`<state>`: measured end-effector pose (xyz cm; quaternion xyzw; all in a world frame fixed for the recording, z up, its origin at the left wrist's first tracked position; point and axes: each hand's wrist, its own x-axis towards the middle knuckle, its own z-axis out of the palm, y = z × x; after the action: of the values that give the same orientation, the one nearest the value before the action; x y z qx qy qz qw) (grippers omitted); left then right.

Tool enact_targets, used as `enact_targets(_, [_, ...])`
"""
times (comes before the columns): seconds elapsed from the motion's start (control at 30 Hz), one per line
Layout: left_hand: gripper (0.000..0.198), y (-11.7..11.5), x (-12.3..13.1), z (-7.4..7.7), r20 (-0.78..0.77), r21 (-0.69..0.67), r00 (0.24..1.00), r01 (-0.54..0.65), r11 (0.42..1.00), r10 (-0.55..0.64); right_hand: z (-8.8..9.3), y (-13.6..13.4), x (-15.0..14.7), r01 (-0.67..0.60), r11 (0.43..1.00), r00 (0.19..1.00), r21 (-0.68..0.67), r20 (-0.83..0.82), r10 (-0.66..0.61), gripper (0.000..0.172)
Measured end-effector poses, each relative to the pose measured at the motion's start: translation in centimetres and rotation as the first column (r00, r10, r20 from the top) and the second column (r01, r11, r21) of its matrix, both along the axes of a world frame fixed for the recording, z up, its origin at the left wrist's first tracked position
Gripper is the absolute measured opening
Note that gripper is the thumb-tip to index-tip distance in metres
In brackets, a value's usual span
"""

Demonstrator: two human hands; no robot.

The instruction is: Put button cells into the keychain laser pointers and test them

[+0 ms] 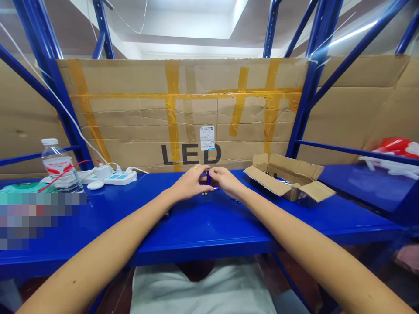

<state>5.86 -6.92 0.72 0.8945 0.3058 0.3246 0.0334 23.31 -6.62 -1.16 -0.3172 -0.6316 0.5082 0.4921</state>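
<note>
Above the middle of the blue table (209, 231), my two hands meet at a small, upright, dark blue stick-like piece (208, 177). My left hand (190, 181) curves around its left side, fingers and thumb closing in on it. From the other side, my right hand (226, 180) pinches it near the top. Its exact kind is too small to make out. Just below the fingers lie a few small shiny purple and silver pieces (215, 188), partly hidden by the hands. Beside my right wrist are more tiny coloured pieces (235, 200).
An open cardboard box (278, 187) with small parts inside stands at right. To the left are a power strip (121, 177), a white round item (95, 185) and a water bottle (59, 168). A large taped carton (140, 126) and blue rack posts (299, 117) rise behind.
</note>
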Motion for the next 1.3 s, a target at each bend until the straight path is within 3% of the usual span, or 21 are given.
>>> enact_targets(0.1, [0.072, -0.1, 0.0, 0.0, -0.071, 0.044, 0.997, 0.033, 0.999, -0.030, 0.2, -0.4, -0.3, -0.042, 0.995, 0.997, -0.088, -0.067, 0.036, 0.018])
enact_targets(0.27, [0.070, 0.0, -0.3, 0.2, -0.131, 0.060, 0.989, 0.075, 0.995, -0.066, 0.8, -0.9, -0.2, -0.055, 0.991, 0.998, -0.119, -0.032, 0.051, 0.018])
enact_targets(0.37, [0.072, 0.0, -0.6, 0.3, -0.131, 0.058, 0.991, 0.032, 0.998, -0.024, 1.4, -0.8, 0.6, -0.063, 0.993, 0.992, -0.096, 0.104, 0.073, 0.018])
enact_targets(0.43, [0.074, 0.0, -0.8, 0.4, -0.091, 0.036, 0.995, -0.022, 0.999, 0.025, 2.1, -0.5, 1.9, 0.040, 0.998, 0.946, -0.038, 0.323, -0.026, 0.016])
enact_targets(0.47, [0.074, -0.1, -0.8, 0.5, -0.060, 0.011, 0.997, -0.042, 0.999, 0.043, 2.5, -0.4, 2.7, 0.132, 0.991, 0.872, 0.032, 0.471, -0.132, 0.013])
enact_targets(0.53, [0.075, -0.1, -0.9, 0.6, 0.026, -0.069, 0.998, -0.052, 0.996, 0.053, 3.3, -0.1, 4.4, 0.282, 0.913, 0.578, 0.296, 0.706, -0.408, 0.016])
enact_targets(0.6, [0.076, -0.1, -0.9, 0.7, 0.130, -0.162, 0.990, -0.031, 0.986, 0.053, 3.9, -0.1, 5.7, 0.280, 0.882, 0.344, 0.379, 0.818, -0.461, 0.019])
enact_targets(0.67, [0.077, 0.1, -0.8, 0.7, 0.218, -0.220, 0.974, -0.015, 0.975, 0.065, 4.0, -0.2, 6.2, 0.216, 0.911, 0.253, 0.350, 0.882, -0.399, 0.021])
enact_targets(0.73, [0.077, 0.2, -0.8, 0.7, 0.270, -0.238, 0.959, -0.017, 0.971, 0.083, 3.8, -0.4, 6.0, 0.163, 0.937, 0.212, 0.310, 0.916, -0.340, 0.022])
enact_targets(1.03, [0.080, 0.4, -0.5, 0.4, 0.378, -0.316, 0.925, 0.089, 0.944, 0.040, 2.0, -0.5, 4.0, 0.160, 0.933, 0.147, 0.323, 0.927, -0.346, 0.027])
enact_targets(1.3, [0.084, 0.6, -0.2, 0.4, 0.523, -0.447, 0.852, 0.238, 0.862, 0.036, 1.6, -1.3, 2.7, 0.028, 0.937, 0.361, 0.347, 0.871, -0.333, 0.016])
